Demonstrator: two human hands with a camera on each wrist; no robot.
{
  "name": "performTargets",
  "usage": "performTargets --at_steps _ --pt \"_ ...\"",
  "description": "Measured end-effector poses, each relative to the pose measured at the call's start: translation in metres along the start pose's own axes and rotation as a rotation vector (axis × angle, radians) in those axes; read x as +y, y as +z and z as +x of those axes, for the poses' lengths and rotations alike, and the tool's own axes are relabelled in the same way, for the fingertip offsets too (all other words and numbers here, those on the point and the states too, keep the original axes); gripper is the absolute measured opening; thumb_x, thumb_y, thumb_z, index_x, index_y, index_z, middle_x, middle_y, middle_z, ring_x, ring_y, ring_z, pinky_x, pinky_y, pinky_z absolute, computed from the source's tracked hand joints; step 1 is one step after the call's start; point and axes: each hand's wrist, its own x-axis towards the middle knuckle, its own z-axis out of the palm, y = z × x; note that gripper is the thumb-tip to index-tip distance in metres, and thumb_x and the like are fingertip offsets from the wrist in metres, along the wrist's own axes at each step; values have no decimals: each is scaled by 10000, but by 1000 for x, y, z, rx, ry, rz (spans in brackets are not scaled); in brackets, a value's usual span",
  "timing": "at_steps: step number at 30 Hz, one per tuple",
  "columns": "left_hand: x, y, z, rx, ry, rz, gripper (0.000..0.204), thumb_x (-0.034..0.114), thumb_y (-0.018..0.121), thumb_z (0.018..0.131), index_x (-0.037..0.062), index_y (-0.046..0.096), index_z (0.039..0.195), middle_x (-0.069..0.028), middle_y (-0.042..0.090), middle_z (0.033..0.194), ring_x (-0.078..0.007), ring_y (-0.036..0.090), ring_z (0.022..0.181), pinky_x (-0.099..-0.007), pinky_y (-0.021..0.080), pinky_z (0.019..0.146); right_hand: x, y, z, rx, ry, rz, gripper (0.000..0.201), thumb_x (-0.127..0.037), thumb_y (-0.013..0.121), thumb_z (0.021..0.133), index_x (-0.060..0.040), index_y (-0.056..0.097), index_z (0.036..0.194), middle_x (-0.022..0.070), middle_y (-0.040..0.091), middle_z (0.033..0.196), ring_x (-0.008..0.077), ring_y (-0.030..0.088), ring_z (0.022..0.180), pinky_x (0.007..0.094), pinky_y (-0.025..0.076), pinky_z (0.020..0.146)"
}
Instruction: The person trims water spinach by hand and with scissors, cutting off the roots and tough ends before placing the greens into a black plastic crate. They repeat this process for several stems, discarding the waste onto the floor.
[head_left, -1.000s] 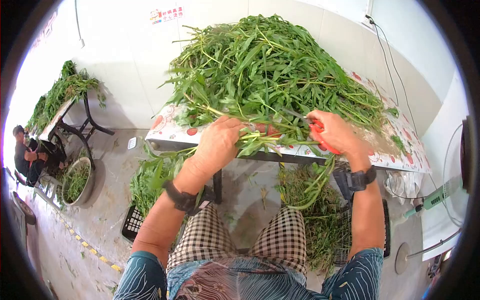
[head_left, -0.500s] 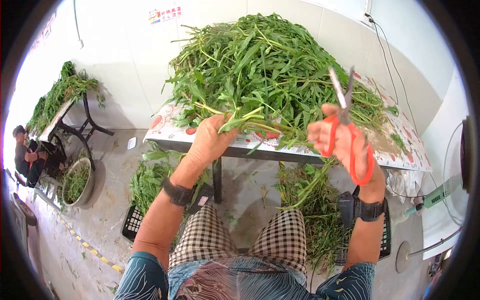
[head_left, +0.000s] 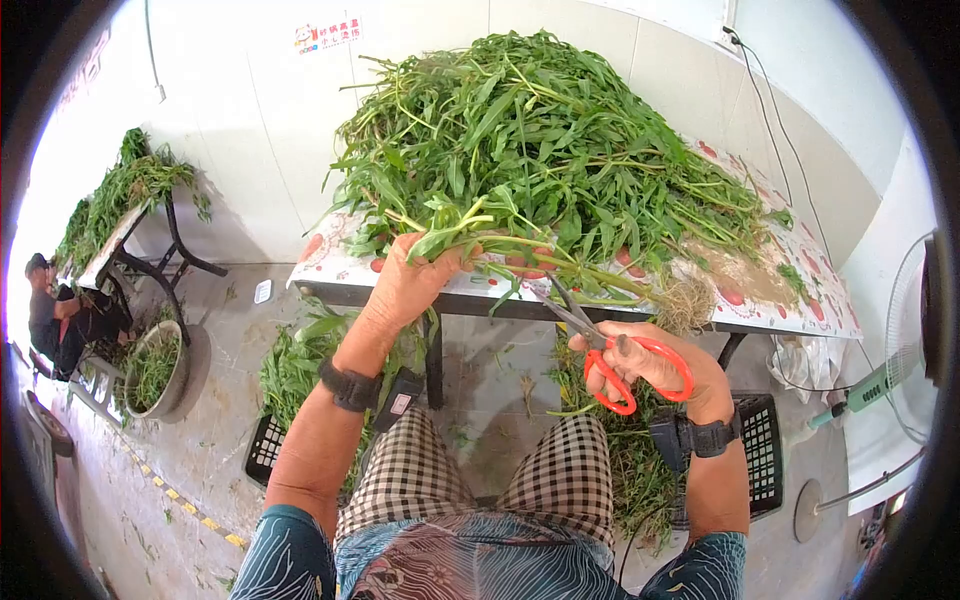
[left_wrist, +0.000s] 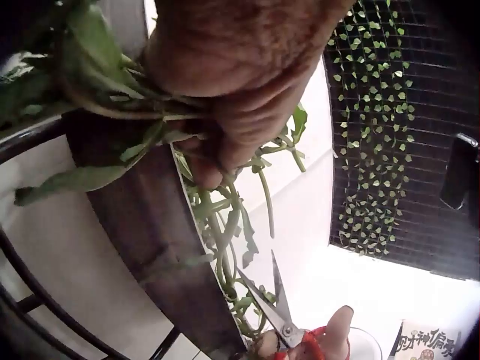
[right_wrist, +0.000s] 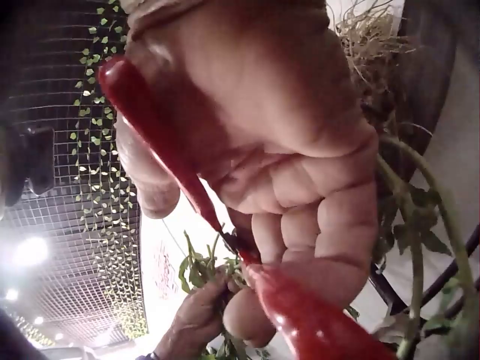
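My left hand [head_left: 415, 285] grips leafy green stems [head_left: 610, 278] at the table's front edge. The stems run right to a tuft of pale roots [head_left: 688, 303]. Just below them, my right hand [head_left: 665, 365] holds red-handled scissors [head_left: 572, 312], their blades parted and pointing up-left toward the stems. In the left wrist view the scissors [left_wrist: 289, 326] lie below the left hand [left_wrist: 240, 82]. The right wrist view shows the right palm [right_wrist: 277, 142] with fingers curled around a red handle [right_wrist: 165, 150]; the left hand [right_wrist: 193, 319] is farther off.
A large heap of greens [head_left: 520, 140] covers much of the patterned table [head_left: 330, 255]. Black crates [head_left: 762, 455] stand below, one at each side of the legs. A fan [head_left: 905, 350] is at right. At far left, a person [head_left: 55, 315] sits by a round tub [head_left: 160, 375].
The right hand has turned and come down, swinging the scissors from upright to pointing up-left. The left hand has shifted slightly left and down. The root tuft has come into view.
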Motion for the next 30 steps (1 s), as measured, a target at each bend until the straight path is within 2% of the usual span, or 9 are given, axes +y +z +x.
performTargets --at_steps 2,5,11,14,17,20,23,27,30 --pt "3 -3 -1 -4 -46 56 211 178 564 883 8 646 977 -19 630 745 -70 529 673 -255 448 623 -3 2 3 10 11 -22 786 -628 421 861 78 439 1207 51 583 735 111 524 633 247 436 626" --pt "11 -3 -5 29 61 -54 230 192 557 894 -5 637 982 -31 631 749 -80 539 686 -255 453 637 -10 3 5 43 -43 -45 759 -616 434 863 65 440 1198 58 588 737 115 524 623 252 436 611" --pt "22 -5 -4 7 66 -6 232 169 512 913 -19 628 982 -57 627 758 -117 558 689 -270 459 645 -7 7 15 93 -129 -39 639 -541 426 903 29 454 1190 62 591 742 120 533 628 252 437 608" --pt "23 -2 -9 -17 25 10 269 244 527 927 2 642 945 -53 627 753 -123 559 695 -275 455 640 -10 9 18 120 -200 -21 596 -517 419 915 14 463 1180 59 593 756 117 533 635 250 439 611" --pt "22 -1 -9 -38 71 10 278 245 524 930 -6 640 966 -54 632 755 -123 560 683 -276 460 640 -10 6 23 112 -232 -3 592 -517 434 910 13 468 1172 59 593 781 114 537 655 245 441 622" --pt "23 -2 -8 18 35 26 282 263 537 923 5 638 975 -39 630 766 -117 561 717 -273 457 670 -10 11 24 136 -205 -16 615 -530 462 894 12 462 1183 56 580 812 109 530 674 241 439 623" --pt "26 -4 -6 45 -7 -113 269 280 548 916 31 636 966 -14 615 765 -105 551 752 -269 444 699 -7 19 19 37 -231 11 662 -554 495 868 18 454 1198 47 562 830 105 515 674 238 433 613" --pt "16 -6 -5 54 -16 -182 284 321 565 902 44 620 923 15 581 760 -91 519 745 -260 423 694 2 19 12 37 -106 63 695 -564 532 844 34 469 1194 39 553 814 102 495 657 228 418 611" --pt "18 -8 -4 48 18 -132 301 337 566 899 41 616 925 10 586 777 -93 522 741 -261 424 695 5 14 6 -2 1 -6 784 -619 512 811 48 437 1216 69 579 875 127 539 711 244 450 656"
